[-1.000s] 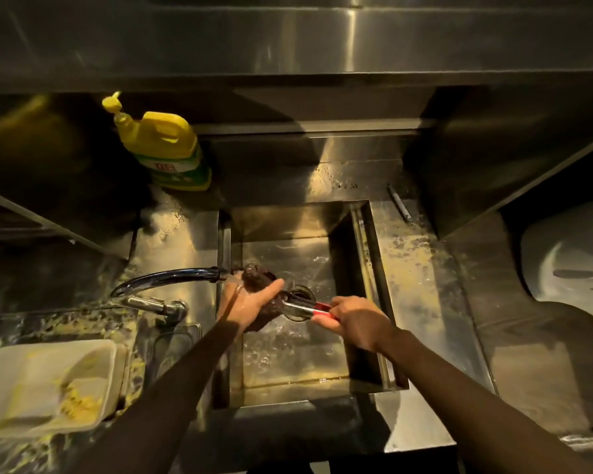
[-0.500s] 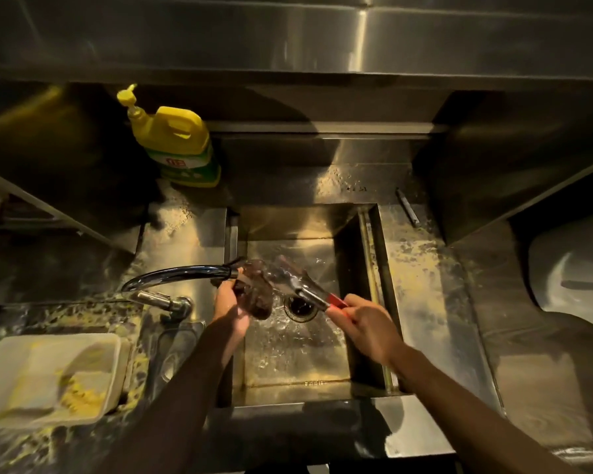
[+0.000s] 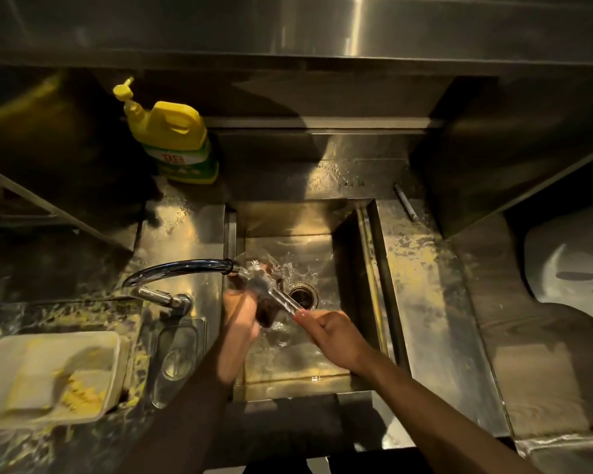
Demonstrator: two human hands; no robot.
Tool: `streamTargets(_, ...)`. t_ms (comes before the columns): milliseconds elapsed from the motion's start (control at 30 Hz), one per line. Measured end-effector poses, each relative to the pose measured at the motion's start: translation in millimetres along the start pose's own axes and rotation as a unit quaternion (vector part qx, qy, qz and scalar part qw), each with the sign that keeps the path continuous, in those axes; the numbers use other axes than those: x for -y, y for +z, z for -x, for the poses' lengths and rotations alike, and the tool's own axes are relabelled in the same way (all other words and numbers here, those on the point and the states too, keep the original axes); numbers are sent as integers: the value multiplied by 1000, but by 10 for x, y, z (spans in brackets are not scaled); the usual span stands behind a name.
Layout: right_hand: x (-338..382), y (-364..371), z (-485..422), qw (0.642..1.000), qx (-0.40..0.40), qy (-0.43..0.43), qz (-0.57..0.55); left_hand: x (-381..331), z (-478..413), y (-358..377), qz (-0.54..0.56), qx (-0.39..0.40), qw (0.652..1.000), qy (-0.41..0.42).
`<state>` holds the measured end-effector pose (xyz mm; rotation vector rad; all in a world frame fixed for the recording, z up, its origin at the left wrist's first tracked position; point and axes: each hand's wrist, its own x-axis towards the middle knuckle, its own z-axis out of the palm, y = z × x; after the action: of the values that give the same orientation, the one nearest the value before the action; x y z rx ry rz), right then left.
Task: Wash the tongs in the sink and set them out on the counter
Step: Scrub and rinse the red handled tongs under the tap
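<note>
Since a second ago you have swung the tongs [image 3: 274,295] round: the tips that lay level toward your left now point up and away under the spout of the faucet [image 3: 182,270], and your left hand [image 3: 240,314] has slid down the blades. Your right hand [image 3: 334,331] is closed around the red-tipped handle end, low over the sink [image 3: 374,268], probably so the stream runs down the length of the metal and drains straight into the basin. Your left hand is wrapped on a dark scrubbing pad [image 3: 266,311], pressed against the tongs just beside the drain [image 3: 303,292]; it looks like a sponge or scourer, though blur and splashing water make that uncertain. The tongs are slim, bright steel, wet and likely slippery, so a firm hold at the handle makes sense. The sink and the counter [image 3: 425,302] are brushed stainless, the counter streaked with yellowish residue. A yellow detergent bottle [image 3: 175,142] stands behind the faucet, upright. Washing is under way; setting out is not yet done.
</note>
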<state>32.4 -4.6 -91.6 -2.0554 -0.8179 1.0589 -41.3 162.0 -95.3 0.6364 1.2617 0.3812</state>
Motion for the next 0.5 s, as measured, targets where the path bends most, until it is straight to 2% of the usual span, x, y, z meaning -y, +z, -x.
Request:
streamTargets(67, 88, 87, 8, 1000, -1, 9, -24, 41, 45, 35, -2, 17, 999, -47)
streamTargets(167, 38, -74, 27, 1000, 11, 2, 14, -69, -67, -21, -115, 19, 993, 26)
streamTargets(300, 36, -242, -85, 996, 9, -23, 82, -7, -129, -112, -96, -22, 994, 50)
streamTargets(367, 63, -128, -103, 995, 15, -41, 93, 43, -102, -86, -73, -34, 997, 17)
streamTargets(433, 46, -159, -79, 993, 24, -36, 106, 20, -159, -126, -163, -7, 985, 55)
streamTargets(500, -21, -335, -61, 984, 24, -21, 174, -22, -180, -182, -201, 10, 977, 71)
